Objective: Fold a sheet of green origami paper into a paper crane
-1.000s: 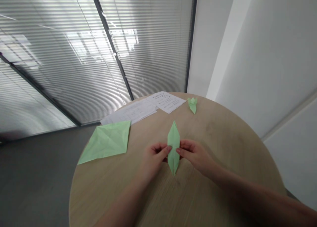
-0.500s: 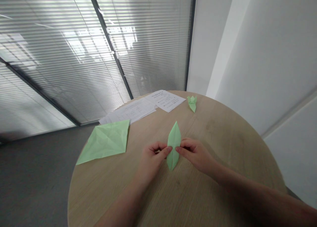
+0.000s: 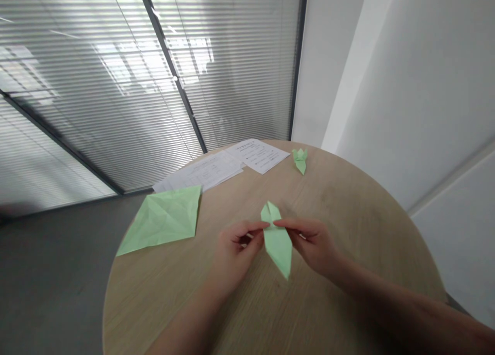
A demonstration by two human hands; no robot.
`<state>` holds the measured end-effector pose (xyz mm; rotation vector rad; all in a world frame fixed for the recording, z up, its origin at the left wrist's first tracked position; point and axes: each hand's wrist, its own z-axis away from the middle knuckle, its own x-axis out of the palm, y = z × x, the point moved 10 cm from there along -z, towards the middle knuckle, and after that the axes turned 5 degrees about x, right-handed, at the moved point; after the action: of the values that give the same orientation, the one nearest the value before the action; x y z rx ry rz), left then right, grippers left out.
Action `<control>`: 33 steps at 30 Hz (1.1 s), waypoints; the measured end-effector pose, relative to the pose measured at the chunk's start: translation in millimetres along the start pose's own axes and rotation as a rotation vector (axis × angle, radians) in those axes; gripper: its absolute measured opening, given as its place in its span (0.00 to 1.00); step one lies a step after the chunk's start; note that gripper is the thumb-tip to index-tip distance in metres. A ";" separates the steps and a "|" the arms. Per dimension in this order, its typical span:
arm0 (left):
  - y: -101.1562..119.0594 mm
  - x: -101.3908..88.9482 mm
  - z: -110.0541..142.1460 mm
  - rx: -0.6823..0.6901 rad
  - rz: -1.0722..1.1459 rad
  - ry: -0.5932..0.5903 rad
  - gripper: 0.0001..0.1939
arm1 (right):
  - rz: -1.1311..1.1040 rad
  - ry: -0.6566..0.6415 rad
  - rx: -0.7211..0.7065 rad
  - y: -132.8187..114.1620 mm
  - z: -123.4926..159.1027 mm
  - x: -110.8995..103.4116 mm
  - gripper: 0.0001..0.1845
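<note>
A narrow piece of folded green paper (image 3: 279, 247) is held between both hands above the table. Its far end splits into two short points, and its near end tapers to one tip toward me. My left hand (image 3: 240, 246) pinches its left edge, index finger on top and thumb below. From the right side, my right hand (image 3: 313, 241) grips it the same way, the two index fingertips almost meeting at a crosswise fold. The underside of the paper is hidden.
A round wooden table (image 3: 348, 215) bears a creased green paper sheet (image 3: 166, 218) at left, printed white sheets (image 3: 259, 156) toward the back, and a small folded green paper figure (image 3: 300, 160) at the far edge. Behind stands a glass partition with blinds (image 3: 247, 86).
The folded paper has been turned over between my hands. Its near tip now points right and closer to me, and my index fingers lie on top where my thumbs were.
</note>
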<state>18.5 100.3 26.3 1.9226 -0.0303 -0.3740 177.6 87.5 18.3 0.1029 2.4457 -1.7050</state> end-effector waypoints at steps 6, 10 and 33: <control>-11.9 6.3 0.9 -0.151 0.145 -0.015 0.12 | 0.021 0.005 0.086 6.7 0.5 -3.9 0.15; -19.5 7.7 -1.3 -0.181 0.201 0.040 0.13 | -0.062 -0.019 0.190 24.8 0.4 2.9 0.14; -43.8 17.6 0.7 -0.370 0.122 -0.039 0.14 | -0.175 -0.137 0.527 58.2 2.0 21.1 0.25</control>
<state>28.1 112.7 -18.2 1.5395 -0.0970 -0.3105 165.6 105.1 -39.7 -0.1675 1.9023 -2.3077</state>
